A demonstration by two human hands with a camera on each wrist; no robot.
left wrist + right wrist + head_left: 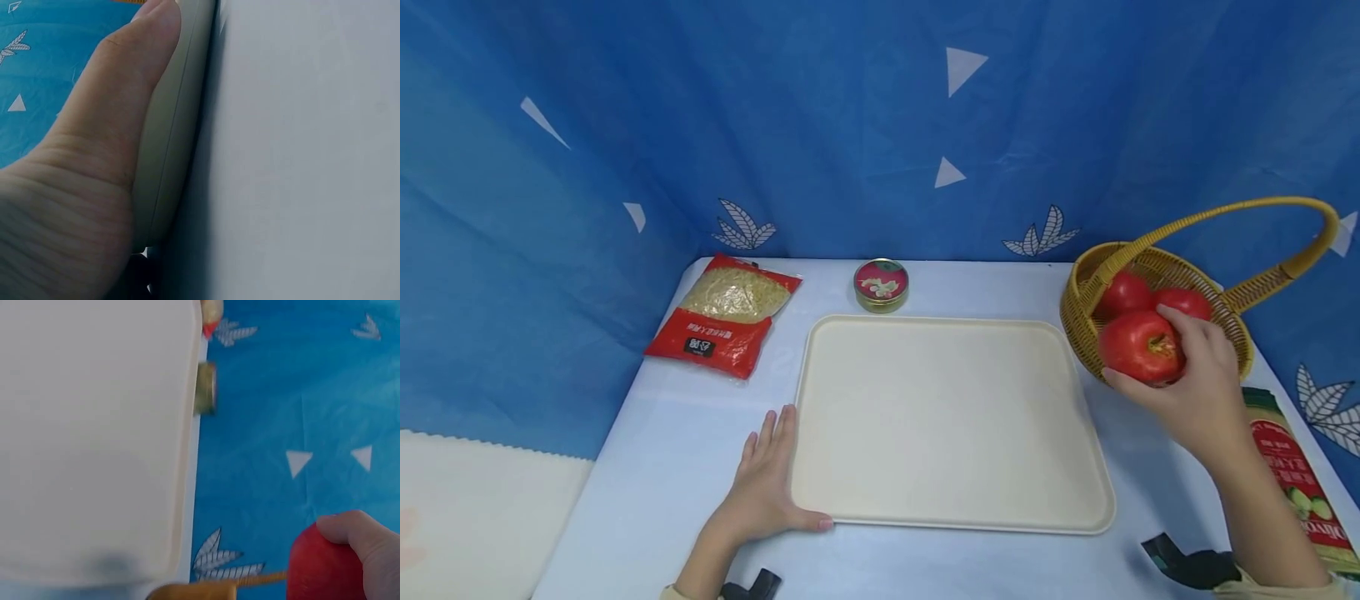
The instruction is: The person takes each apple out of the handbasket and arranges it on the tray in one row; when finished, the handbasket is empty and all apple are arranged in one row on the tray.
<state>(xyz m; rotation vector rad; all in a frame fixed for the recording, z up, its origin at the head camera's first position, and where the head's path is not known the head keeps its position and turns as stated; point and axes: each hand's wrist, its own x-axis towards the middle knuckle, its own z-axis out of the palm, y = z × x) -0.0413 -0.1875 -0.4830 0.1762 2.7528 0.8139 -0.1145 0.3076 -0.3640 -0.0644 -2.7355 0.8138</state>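
Observation:
My right hand grips a red apple between thumb and fingers, over the front of a yellow wicker basket. Two more red apples, one at the left and one at the right, lie inside the basket behind it. In the right wrist view the held apple shows with the thumb on its top. At the front left corner of a cream tray, my left hand rests with fingers straight along the left side and thumb along the front edge. The left wrist view shows that thumb against the tray's rim.
A red and clear bag of pasta lies at the back left. Behind the tray stands a small round tin. A red and green packet lies under the right forearm's side, and the basket's tall handle arches to the right.

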